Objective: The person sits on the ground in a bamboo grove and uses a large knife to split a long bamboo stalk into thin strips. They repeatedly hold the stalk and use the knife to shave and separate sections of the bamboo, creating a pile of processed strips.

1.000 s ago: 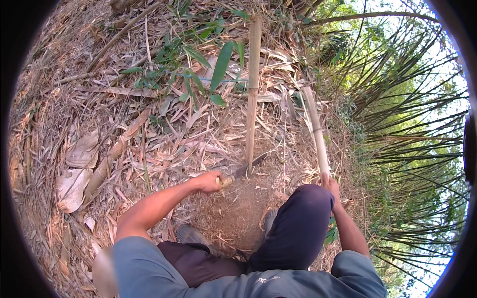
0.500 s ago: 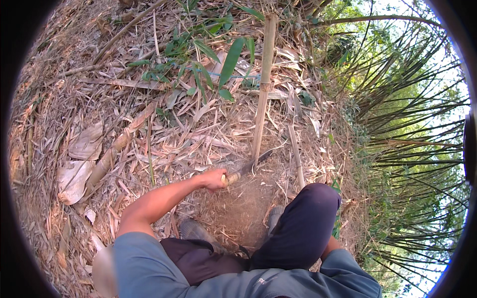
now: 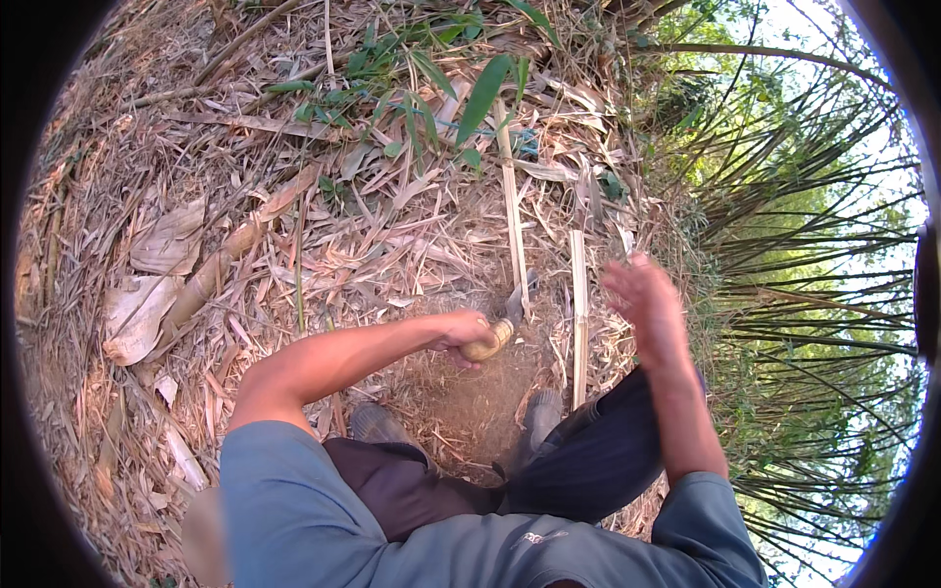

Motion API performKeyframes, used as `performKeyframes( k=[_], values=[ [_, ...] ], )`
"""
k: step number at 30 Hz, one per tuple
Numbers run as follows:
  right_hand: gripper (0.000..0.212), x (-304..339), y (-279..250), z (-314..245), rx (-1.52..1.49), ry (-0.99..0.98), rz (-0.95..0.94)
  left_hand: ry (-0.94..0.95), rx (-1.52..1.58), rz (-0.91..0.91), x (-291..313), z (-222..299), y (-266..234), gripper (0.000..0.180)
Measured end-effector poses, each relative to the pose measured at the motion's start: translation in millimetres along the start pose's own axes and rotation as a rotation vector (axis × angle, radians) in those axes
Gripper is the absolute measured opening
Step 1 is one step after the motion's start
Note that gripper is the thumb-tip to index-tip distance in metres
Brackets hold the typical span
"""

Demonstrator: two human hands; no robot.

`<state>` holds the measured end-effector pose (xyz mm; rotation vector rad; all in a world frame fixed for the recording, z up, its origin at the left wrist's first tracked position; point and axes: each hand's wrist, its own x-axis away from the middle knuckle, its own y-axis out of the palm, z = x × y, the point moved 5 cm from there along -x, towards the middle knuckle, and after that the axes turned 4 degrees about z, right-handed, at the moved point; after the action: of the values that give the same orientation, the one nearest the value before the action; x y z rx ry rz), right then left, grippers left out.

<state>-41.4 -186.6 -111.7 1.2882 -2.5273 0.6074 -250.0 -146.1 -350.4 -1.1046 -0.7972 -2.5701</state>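
My left hand (image 3: 465, 335) is closed round the thick pale handle (image 3: 490, 341) of a machete. Its dark blade (image 3: 522, 296) is partly hidden and meets the near end of a long, pale bamboo strip (image 3: 511, 196) with a split-looking face. My right hand (image 3: 644, 294) is held out to the right with nothing in it. Its fingers are stretched and slightly blurred. A shorter pale split bamboo piece (image 3: 578, 318) stretches from near my right knee away from me, just left of that hand.
Dry leaf litter (image 3: 392, 265) covers the ground. A thick bamboo length (image 3: 211, 294) and broad dry sheaths (image 3: 142, 314) lie to the left. Green leaves (image 3: 482, 98) and a blue cord (image 3: 527, 142) are beyond the strip. Bamboo stems (image 3: 814, 235) crowd the right side.
My right hand has come up into view from beside my knee. My left hand and machete have moved slightly right and away. The upright bamboo now appears as a thinner, paler strip, sitting lower.
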Motion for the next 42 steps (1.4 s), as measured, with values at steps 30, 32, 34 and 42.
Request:
performKeyframes(
  k=[30, 32, 34, 42],
  values=[
    [0.041, 24.2, 70.4, 143.8, 0.202, 0.21, 0.119, 0.382, 0.3, 0.736, -30.6, 112.0, -81.0, 0.055],
    [0.044, 20.0, 69.5, 158.2, 0.303, 0.132, 0.142, 0.372, 0.27, 0.736, -35.0, 123.5, -77.8, 0.054],
    [0.046, 17.7, 68.6, 165.6, 0.376, 0.058, 0.176, 0.38, 0.189, 0.765, -38.9, 130.9, -75.3, 0.053],
    [0.051, 35.0, 70.9, 137.9, 0.385, 0.04, 0.114, 0.399, 0.131, 0.787, -46.1, 122.0, -78.4, 0.038]
  ],
)
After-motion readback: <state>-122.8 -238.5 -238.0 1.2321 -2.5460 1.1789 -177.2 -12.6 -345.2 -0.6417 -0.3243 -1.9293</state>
